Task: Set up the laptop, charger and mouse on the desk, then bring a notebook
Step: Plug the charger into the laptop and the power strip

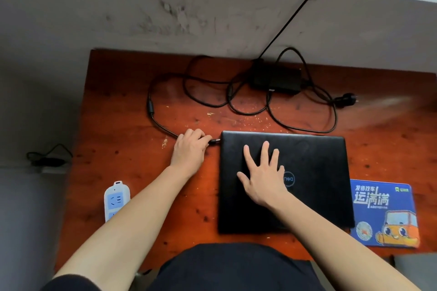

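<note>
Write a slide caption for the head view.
Left hand plugs charger connector into closed laptop; right hand steadies lid.

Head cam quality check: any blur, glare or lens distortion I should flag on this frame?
Head view: wide-angle bend shows in the curved edges of the reddish-brown wooden desk; soft smear near the black wall plug at right; mild sheen on the desk by the black charger brick; the closed black laptop, left hand and right hand read sharp; light is even, shadows soft.

blue cartoon mouse pad point(384, 212) desk right | white-blue power strip point(116, 199) desk left edge | grey floor
</note>
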